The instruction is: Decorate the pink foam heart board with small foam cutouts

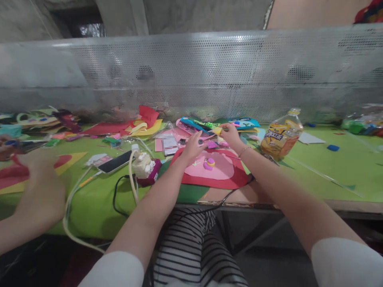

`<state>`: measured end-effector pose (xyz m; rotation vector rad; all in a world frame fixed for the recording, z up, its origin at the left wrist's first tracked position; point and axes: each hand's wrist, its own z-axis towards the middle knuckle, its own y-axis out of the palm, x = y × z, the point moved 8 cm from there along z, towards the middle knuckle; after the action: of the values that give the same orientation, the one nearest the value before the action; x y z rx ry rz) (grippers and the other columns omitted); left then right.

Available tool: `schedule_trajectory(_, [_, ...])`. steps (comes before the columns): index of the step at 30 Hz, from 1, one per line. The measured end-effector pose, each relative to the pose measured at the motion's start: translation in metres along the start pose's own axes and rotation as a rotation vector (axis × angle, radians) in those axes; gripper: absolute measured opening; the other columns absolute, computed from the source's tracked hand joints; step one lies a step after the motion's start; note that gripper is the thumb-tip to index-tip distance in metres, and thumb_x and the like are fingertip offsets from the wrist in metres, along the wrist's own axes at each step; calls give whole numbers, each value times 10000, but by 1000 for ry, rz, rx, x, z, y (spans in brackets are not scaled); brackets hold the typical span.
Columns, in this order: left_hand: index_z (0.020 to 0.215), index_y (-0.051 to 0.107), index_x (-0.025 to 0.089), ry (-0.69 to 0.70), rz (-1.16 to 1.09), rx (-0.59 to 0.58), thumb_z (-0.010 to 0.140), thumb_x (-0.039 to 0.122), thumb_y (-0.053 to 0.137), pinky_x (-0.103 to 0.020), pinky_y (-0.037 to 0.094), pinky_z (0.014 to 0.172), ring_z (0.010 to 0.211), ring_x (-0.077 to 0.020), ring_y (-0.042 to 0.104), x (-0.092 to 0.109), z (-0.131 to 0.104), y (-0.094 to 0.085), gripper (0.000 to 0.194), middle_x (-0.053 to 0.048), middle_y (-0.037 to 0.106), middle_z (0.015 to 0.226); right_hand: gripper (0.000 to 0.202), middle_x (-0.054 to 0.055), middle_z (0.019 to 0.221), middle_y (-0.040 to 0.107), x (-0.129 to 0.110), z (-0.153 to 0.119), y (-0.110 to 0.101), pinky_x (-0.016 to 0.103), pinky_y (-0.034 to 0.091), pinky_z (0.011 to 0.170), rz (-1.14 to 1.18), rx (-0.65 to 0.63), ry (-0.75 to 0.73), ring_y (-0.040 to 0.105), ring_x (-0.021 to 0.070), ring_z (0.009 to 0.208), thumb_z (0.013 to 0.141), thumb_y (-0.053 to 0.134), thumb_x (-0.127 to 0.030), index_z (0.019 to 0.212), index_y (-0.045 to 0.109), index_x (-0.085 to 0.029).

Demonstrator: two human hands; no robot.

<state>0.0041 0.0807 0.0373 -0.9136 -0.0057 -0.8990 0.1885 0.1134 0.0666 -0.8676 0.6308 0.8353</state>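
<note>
My right hand (232, 137) pinches a small yellow piece (217, 130) above the back of the red sheet; its exact kind is unclear. My left hand (193, 149), fingers stretched out, hovers over the left part of the same sheet, apparently holding nothing. The red sheet (241, 181) lies at the table's front edge with a pink rounded cut-out (224, 171) on it. On the cut-out sits a small purple and orange shape (208, 164). A purple piece (212, 144) lies between my hands, near the sheet's back edge.
A clear plastic bottle of yellow liquid (283, 135) stands right of my right hand. Left are a phone (116, 162), a plug adapter (145, 169) and cables. Coloured sheets (146, 123) lie behind, before a perforated metal panel (191, 71). Another person's hand (42, 179) reaches in at far left.
</note>
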Motion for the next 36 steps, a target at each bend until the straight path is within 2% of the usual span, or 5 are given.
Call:
schedule_trajectory(5, [1374,336,188,21,-81,-51,810,365,563,-403,292,1067,1290,-244,380,2,2,9,633,-131,409,1401,296,48,840,615,-10,-26,27,293,501,656,89,-105,-21,575,155,738,671,433,-169,926,582,-150])
schedule_trajectory(8, [1277,467,198,1,-156,-4,856,365,492,-358,338,1034,1213,-210,470,7,3,2,454,-100,519,1309,268,27,802,620,-20,-39,39,274,492,634,98,-212,-63,567,133,675,676,433,-149,905,571,-146])
schedule_trajectory(12, [1073,599,161,-72,-199,76,901,310,392,-284,413,924,1041,-174,568,8,3,-11,307,-87,632,1113,265,51,844,649,-43,-51,34,292,480,720,-89,-270,-230,581,154,763,724,429,-133,927,599,-133])
schedule_trajectory(18, [908,605,173,-71,-119,10,896,261,375,-238,427,740,779,-140,568,16,-3,-11,247,-34,638,836,319,89,1043,660,-80,-77,23,327,435,879,-292,-332,-498,581,202,984,815,406,-143,1010,658,-166])
schedule_trajectory(36, [809,596,154,-119,-339,-80,752,461,554,-244,416,620,673,-131,534,32,-11,-1,315,-10,591,721,97,3,590,605,-28,-70,16,216,403,510,250,-273,12,501,91,536,644,627,-238,648,638,-142])
